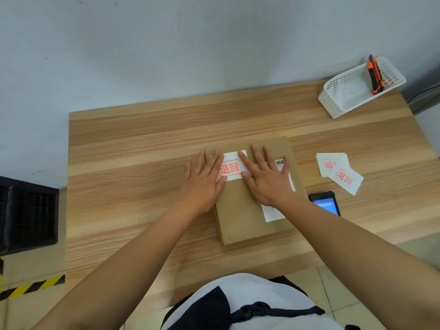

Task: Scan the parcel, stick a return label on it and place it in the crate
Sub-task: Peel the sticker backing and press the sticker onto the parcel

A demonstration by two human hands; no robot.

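A flat brown cardboard parcel (pixel 240 217) lies in the middle of the wooden table (pixel 133 186). A white return label (pixel 229 166) with red characters sits on its far left corner. My left hand (pixel 202 184) lies flat, fingers spread, on the label's left edge and the parcel's side. My right hand (pixel 264 177) presses flat on the label's right edge and covers part of a white shipping label (pixel 273 213) with a barcode. The black crate (pixel 28 213) stands on the floor to the left of the table.
A handheld scanner (pixel 326 203) with a lit screen lies right of the parcel. Spare return labels (pixel 340 172) lie further right. A white plastic basket (pixel 357 89) holding an orange utility knife (pixel 375 75) stands at the back right corner. Yellow-black tape marks the floor at left.
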